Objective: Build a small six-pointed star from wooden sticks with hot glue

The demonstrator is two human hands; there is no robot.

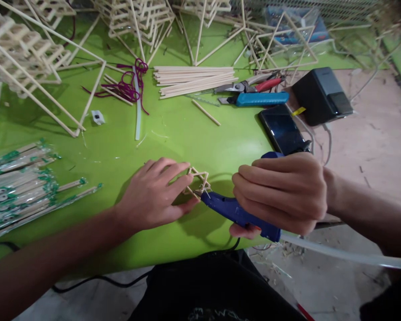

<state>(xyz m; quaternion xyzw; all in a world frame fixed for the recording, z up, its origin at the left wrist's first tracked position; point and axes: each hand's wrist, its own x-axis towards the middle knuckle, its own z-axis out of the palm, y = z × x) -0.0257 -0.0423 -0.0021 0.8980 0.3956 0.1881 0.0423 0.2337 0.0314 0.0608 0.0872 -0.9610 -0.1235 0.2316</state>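
Observation:
Near the table's front edge, my left hand (pixel 158 189) grips a small wooden stick frame (pixel 203 174) with its fingertips. My right hand (pixel 280 189) is wrapped round a blue hot glue gun (pixel 222 206), its nozzle tip at the lower side of the stick frame. Whether the nozzle touches the wood or sits just beside it I cannot tell. A long translucent glue stick (pixel 347 255) runs out of the gun's back end toward the right. The far part of the gun's handle is hidden behind my right fingers.
Loose sticks (pixel 194 80), pliers (pixel 250 84) and a blue box cutter (pixel 262 98) lie ahead. A phone (pixel 282 129) and a black box (pixel 324 96) stand right. Wrapped chopsticks (pixel 20 191) lie left. Large stick structures (pixel 137 22) line the back; purple cord (pixel 127 89) lies near them.

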